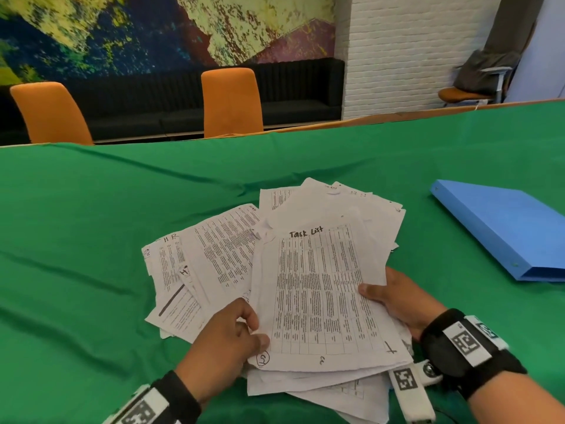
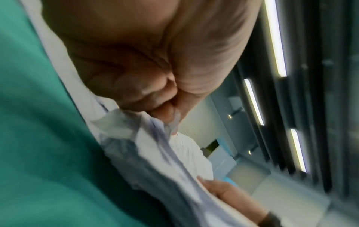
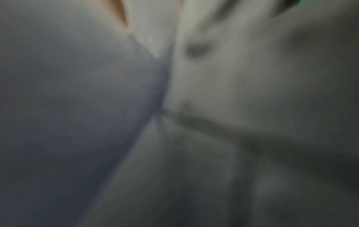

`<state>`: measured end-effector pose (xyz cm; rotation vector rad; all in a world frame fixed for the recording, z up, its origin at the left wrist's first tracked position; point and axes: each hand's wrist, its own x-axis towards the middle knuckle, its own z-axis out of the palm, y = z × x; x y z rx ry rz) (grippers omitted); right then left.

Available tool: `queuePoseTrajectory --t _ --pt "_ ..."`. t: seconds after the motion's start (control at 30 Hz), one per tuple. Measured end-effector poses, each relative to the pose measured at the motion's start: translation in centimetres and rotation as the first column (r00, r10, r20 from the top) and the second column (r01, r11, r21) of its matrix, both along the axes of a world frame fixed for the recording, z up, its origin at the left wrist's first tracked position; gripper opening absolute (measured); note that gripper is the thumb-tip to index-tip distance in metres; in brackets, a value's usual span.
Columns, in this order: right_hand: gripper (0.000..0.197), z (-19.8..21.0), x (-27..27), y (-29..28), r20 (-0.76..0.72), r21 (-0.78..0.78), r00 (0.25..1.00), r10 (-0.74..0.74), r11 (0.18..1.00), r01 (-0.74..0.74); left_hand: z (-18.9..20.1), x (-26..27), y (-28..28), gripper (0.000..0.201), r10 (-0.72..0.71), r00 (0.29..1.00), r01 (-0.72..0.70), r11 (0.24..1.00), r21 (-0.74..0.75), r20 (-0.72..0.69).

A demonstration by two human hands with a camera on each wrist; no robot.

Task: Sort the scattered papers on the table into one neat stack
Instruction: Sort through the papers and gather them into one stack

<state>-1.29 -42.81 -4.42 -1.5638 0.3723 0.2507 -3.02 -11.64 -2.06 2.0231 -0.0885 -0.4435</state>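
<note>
A loose bundle of printed white papers (image 1: 318,289), topped by a sheet headed "Task List", is held between both hands over the green table (image 1: 91,240). My left hand (image 1: 232,332) pinches the bundle's lower left edge with thumb on top. My right hand (image 1: 394,295) grips the right edge, thumb over the top sheet. More papers (image 1: 208,255) lie fanned on the cloth to the left and behind. In the left wrist view my left hand (image 2: 155,99) pinches the paper edges (image 2: 151,147). The right wrist view shows only blurred paper (image 3: 233,92) close up.
A blue binder (image 1: 501,228) lies closed on the table at the right. Two orange chairs (image 1: 229,102) stand beyond the far edge, in front of a black bench. Green cloth spreads bare to the left and far side.
</note>
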Motion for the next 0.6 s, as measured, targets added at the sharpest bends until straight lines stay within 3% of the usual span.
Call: queuePoseTrajectory --t 0.07,0.13,0.2,0.27,0.33,0.4,0.6 --pt "0.028 0.0 0.0 0.0 0.001 0.002 1.0 0.01 1.0 -0.01 0.7 0.6 0.1 0.008 -0.154 0.986 0.133 0.958 0.254 0.067" --pt "0.029 0.0 0.0 -0.1 -0.001 0.0 1.0 0.011 1.0 -0.011 2.2 2.5 -0.1 0.009 -0.243 0.96 0.151 0.871 0.467 0.142" --pt "0.031 -0.1 0.0 -0.2 0.0 0.003 1.0 0.008 1.0 -0.008 3.6 4.9 -1.1 0.012 -0.234 0.919 0.041 0.858 0.512 0.318" --pt "0.032 -0.2 0.1 -0.1 0.005 0.017 1.0 0.003 1.0 -0.003 3.6 7.5 -3.4 0.022 -0.311 0.844 0.041 0.849 0.526 0.436" --pt "0.031 -0.2 0.0 0.0 -0.001 0.024 1.0 0.001 1.0 -0.001 1.8 10.0 -6.1 0.048 -0.521 0.789 0.203 0.723 0.66 0.327" --pt "0.031 -0.2 -0.1 -0.1 -0.009 0.034 1.0 0.006 0.999 -0.006 0.3 12.2 -7.5 0.063 -0.625 0.76 0.303 0.585 0.753 0.18" --pt "0.031 -0.3 0.0 -0.2 0.009 -0.011 1.0 0.008 1.0 -0.008 -1.1 15.4 -6.8 0.083 -0.632 0.774 0.303 0.42 0.855 0.036"
